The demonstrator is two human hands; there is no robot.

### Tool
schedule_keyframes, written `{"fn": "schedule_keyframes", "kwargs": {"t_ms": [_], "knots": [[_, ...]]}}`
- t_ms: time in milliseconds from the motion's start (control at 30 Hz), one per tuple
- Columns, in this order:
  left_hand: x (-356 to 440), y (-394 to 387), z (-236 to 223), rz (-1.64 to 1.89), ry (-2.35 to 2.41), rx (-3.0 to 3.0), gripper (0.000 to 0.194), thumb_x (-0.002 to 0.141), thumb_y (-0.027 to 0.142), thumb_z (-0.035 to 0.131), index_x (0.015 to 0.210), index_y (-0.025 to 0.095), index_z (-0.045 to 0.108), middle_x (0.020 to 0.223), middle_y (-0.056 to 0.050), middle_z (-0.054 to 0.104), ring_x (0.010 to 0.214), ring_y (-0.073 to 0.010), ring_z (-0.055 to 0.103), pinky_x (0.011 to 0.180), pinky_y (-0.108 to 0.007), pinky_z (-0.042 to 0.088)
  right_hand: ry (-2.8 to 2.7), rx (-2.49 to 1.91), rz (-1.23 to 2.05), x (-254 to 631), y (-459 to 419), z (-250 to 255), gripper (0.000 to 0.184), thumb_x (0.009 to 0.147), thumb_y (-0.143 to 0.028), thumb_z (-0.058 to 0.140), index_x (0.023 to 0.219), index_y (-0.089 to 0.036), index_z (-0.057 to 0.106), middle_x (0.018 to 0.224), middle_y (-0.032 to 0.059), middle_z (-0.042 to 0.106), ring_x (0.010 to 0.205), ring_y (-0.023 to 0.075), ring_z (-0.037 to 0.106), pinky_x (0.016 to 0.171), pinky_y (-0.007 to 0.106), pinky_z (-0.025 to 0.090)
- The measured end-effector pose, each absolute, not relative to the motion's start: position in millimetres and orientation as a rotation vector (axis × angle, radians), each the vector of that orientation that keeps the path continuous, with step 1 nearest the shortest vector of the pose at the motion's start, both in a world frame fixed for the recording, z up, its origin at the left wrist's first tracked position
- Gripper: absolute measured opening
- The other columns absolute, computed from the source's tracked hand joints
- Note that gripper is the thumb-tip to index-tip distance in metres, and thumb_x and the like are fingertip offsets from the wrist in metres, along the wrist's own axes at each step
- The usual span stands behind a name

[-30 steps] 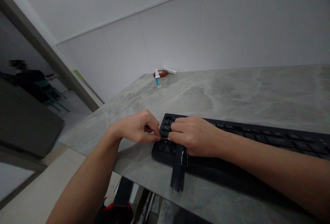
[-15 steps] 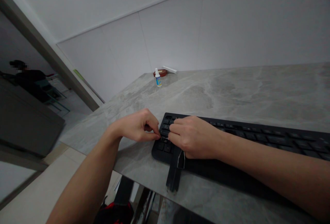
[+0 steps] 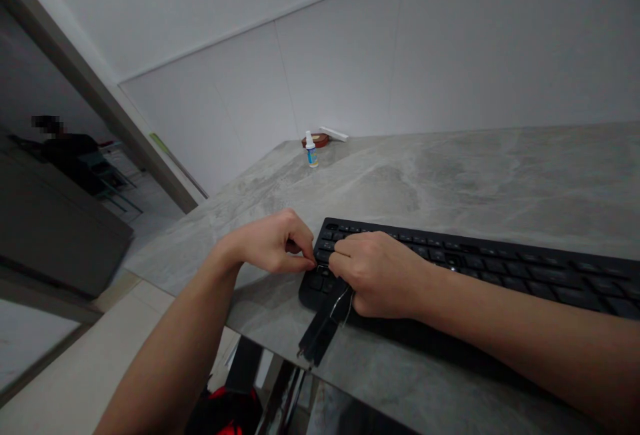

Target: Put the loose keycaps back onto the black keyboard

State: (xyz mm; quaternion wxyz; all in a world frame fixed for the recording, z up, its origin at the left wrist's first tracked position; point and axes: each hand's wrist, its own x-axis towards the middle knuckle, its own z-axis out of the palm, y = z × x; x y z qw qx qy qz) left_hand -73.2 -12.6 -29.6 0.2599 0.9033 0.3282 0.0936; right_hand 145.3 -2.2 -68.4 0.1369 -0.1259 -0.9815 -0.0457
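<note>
A black keyboard (image 3: 500, 265) lies on the grey marbled table. Over its left end, my right hand (image 3: 375, 271) is closed around what looks like a black keycap puller (image 3: 323, 331). Its dark handle slants toward the table's front edge, and bent silver wire shows beside it. My left hand (image 3: 280, 245) has its thumb and index finger pinched together at the keyboard's left side, touching or close to the keys. A short bit of thin wire shows by those fingertips; what they grip is too small to make out. My right fingers hide several keys.
Farther back stand a small white-capped spray bottle (image 3: 311, 149), a reddish-brown case (image 3: 320, 141) and a white flat piece (image 3: 336, 134) by the wall. A dark red-and-black item (image 3: 227, 411) is below the table edge. A person (image 3: 70, 155) sits beyond the doorway.
The puller's handle has swung to the left at its near end, and my right hand has turned slightly with it. My left hand keeps its pinch. The view has shifted a little.
</note>
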Motion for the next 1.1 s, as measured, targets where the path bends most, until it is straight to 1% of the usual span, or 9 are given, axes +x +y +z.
{"fn": "schedule_keyframes", "kwargs": {"t_ms": [100, 200, 267, 367, 467, 633, 800, 1100], "knots": [[-73, -13, -30, 0.258, 0.878, 2.457, 0.018, 0.081, 0.009, 0.062, 0.075, 0.015, 0.078, 0.057, 0.001, 0.060, 0.050, -0.0085, 0.046, 0.049, -0.022, 0.033, -2.779, -0.341, -0.092, 151, 2, -70, 0.009, 0.069, -0.010, 0.058, 0.074, -0.015, 0.063, 0.068, 0.0055, 0.063, 0.060, 0.0177, 0.054, 0.056, 0.031, 0.029], [-72, -13, -30, 0.267, 0.867, 2.470, 0.018, 0.083, 0.010, 0.062, 0.079, 0.016, 0.079, 0.057, 0.001, 0.061, 0.050, -0.0084, 0.045, 0.050, -0.022, 0.032, -2.725, -0.329, 0.020, 159, 9, -70, 0.005, 0.075, -0.012, 0.057, 0.074, -0.016, 0.060, 0.066, 0.0031, 0.061, 0.058, 0.0153, 0.050, 0.056, 0.030, 0.028], [-72, -13, -30, 0.276, 0.856, 2.476, 0.018, 0.083, 0.010, 0.063, 0.081, 0.016, 0.080, 0.057, 0.001, 0.061, 0.050, -0.0083, 0.045, 0.050, -0.022, 0.033, -2.711, -0.334, 0.125, 164, 13, -69, 0.005, 0.077, -0.013, 0.056, 0.078, -0.016, 0.060, 0.065, 0.0012, 0.060, 0.056, 0.0138, 0.048, 0.056, 0.029, 0.027], [-71, -13, -30, 0.280, 0.848, 2.482, 0.017, 0.085, 0.013, 0.064, 0.084, 0.016, 0.081, 0.057, 0.000, 0.062, 0.050, -0.0084, 0.045, 0.050, -0.022, 0.033, -2.736, -0.340, 0.206, 166, 15, -67, 0.011, 0.075, -0.012, 0.056, 0.084, -0.017, 0.059, 0.064, 0.0001, 0.061, 0.055, 0.0131, 0.046, 0.055, 0.028, 0.024], [-72, -13, -30, 0.271, 0.836, 2.493, 0.018, 0.086, 0.014, 0.063, 0.087, 0.015, 0.081, 0.059, -0.001, 0.065, 0.050, -0.0089, 0.047, 0.050, -0.022, 0.033, -2.788, -0.326, 0.166, 165, 13, -67, 0.012, 0.071, -0.011, 0.056, 0.081, -0.017, 0.058, 0.064, 0.0005, 0.061, 0.054, 0.0134, 0.046, 0.055, 0.029, 0.022], [-71, -12, -30, 0.273, 0.832, 2.487, 0.018, 0.086, 0.014, 0.063, 0.086, 0.016, 0.081, 0.059, -0.001, 0.065, 0.050, -0.0089, 0.047, 0.049, -0.022, 0.033, -2.779, -0.299, 0.022, 165, 12, -69, 0.008, 0.070, -0.013, 0.055, 0.076, -0.018, 0.055, 0.062, 0.0011, 0.060, 0.053, 0.0140, 0.048, 0.054, 0.030, 0.021], [-71, -12, -31, 0.274, 0.842, 2.465, 0.018, 0.083, 0.014, 0.063, 0.083, 0.018, 0.081, 0.059, -0.001, 0.065, 0.050, -0.0096, 0.047, 0.049, -0.023, 0.032, -2.760, -0.244, -0.064, 167, 14, -69, 0.013, 0.064, -0.010, 0.054, 0.074, -0.019, 0.053, 0.061, 0.0007, 0.059, 0.053, 0.0145, 0.049, 0.053, 0.031, 0.022], [-71, -12, -30, 0.272, 0.843, 2.441, 0.019, 0.083, 0.014, 0.062, 0.081, 0.018, 0.081, 0.058, -0.002, 0.065, 0.049, -0.0100, 0.046, 0.049, -0.024, 0.032, -2.723, -0.149, -0.121, 165, 14, -72, 0.010, 0.067, -0.010, 0.053, 0.072, -0.019, 0.051, 0.060, 0.0013, 0.057, 0.053, 0.0141, 0.047, 0.053, 0.030, 0.024]]}}
